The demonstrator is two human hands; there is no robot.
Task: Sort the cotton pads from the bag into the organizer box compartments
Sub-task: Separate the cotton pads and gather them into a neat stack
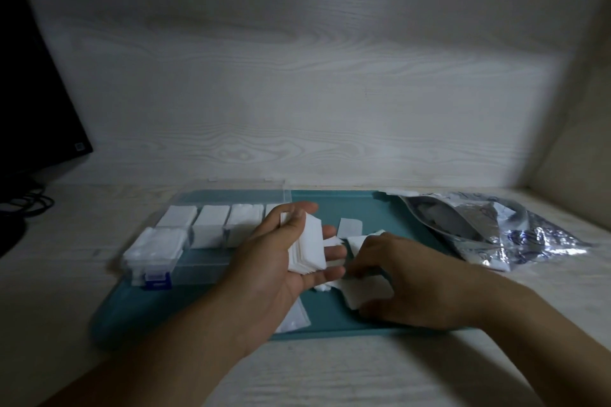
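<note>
two hands work just right of the organizer box: the left cups a stack of cotton pads, the right pinches loose ones. best square the stack before dropping it in.

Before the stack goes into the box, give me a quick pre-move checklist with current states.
1. Stack held in left hand: ok, fingers curl under it.
2. Stack edges squared: not ok, pads look fanned.
3. Loose pads gathered: not ok, right hand is on some; one lies apart on the mat.
4. Box open: ok, lid up.
5. Free compartment: cannot tell, left hand hides the right end.
6. Bag clear of the path: ok, off to the right.
</note>
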